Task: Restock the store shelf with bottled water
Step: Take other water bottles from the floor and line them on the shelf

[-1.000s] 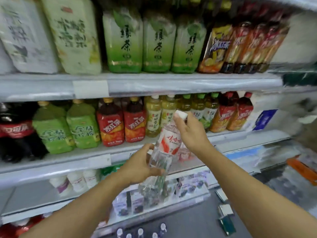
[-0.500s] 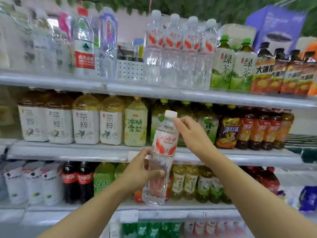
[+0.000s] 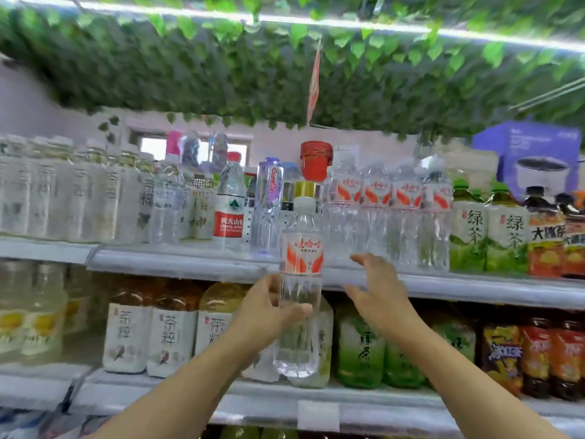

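left hand (image 3: 264, 315) grips water bottle (image 3: 300, 299) low, upright, frame centre, label facing out | right hand (image 3: 378, 288) fingers spread, holding nothing, beside it | likely headed for matching row (image 3: 389, 210) on upper shelf (image 3: 177, 259)

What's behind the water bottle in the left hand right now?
Behind the water bottle: the shelf edge and a gold-topped item. What stands behind its lower half is hidden.

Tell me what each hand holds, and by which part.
The left hand grips the water bottle round its clear lower body, below the label. The right hand is open, holding nothing.
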Tool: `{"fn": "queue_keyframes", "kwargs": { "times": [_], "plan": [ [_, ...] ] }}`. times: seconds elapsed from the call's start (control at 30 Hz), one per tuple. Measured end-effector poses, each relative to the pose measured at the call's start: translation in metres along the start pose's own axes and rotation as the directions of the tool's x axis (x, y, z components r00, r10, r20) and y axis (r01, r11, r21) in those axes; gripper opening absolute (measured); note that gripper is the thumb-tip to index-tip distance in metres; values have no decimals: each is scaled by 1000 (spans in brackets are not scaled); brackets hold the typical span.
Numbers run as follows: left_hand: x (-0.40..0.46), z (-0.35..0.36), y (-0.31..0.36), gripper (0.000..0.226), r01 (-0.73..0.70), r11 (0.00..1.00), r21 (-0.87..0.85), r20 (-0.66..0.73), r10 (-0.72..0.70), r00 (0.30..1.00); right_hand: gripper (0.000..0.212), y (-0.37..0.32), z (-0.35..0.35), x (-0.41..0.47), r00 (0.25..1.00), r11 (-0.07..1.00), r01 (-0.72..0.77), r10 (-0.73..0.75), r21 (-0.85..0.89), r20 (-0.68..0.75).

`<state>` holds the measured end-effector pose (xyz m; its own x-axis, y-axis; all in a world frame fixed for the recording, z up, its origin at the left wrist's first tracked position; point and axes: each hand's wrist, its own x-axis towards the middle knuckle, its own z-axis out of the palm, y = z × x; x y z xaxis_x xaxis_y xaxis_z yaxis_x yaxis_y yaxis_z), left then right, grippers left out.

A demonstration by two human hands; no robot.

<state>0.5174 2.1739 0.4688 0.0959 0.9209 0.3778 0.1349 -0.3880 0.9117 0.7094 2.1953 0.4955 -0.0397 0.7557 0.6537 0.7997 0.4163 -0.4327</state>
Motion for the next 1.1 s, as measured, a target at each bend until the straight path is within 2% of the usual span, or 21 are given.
{"fn": "queue_keyframes", "kwargs": {
  "times": [0.17, 0.4, 0.57, 0.7, 0.8, 1.1],
  "plan": [
    [51, -32, 25, 49, -52, 998, -17, 8, 52, 999, 58, -9, 24, 32, 1000, 986, 6, -10, -168, -23],
    [120, -35, 62, 62, -158, 986, 61, 0, 158, 987, 66, 1, 50, 51, 997, 967, -63, 52, -246, -48],
    [156, -15, 73, 43, -187, 980, 70, -36, 190, 981, 73, 11, 55, 55, 995, 951, -59, 32, -304, -94],
    [181, 1, 67, 39, -164, 982, 91, -71, 170, 983, 72, 19, 54, 60, 996, 941, 9, -39, -338, -81],
    [198, 10, 53, 48, -144, 984, 102, -98, 154, 983, 70, 24, 51, 62, 995, 937, 51, -77, -345, -63],
    [212, 20, 35, 51, -106, 981, 163, -144, 129, 981, 67, 34, 50, 68, 981, 923, 134, -174, -360, -82]
  ]
}}
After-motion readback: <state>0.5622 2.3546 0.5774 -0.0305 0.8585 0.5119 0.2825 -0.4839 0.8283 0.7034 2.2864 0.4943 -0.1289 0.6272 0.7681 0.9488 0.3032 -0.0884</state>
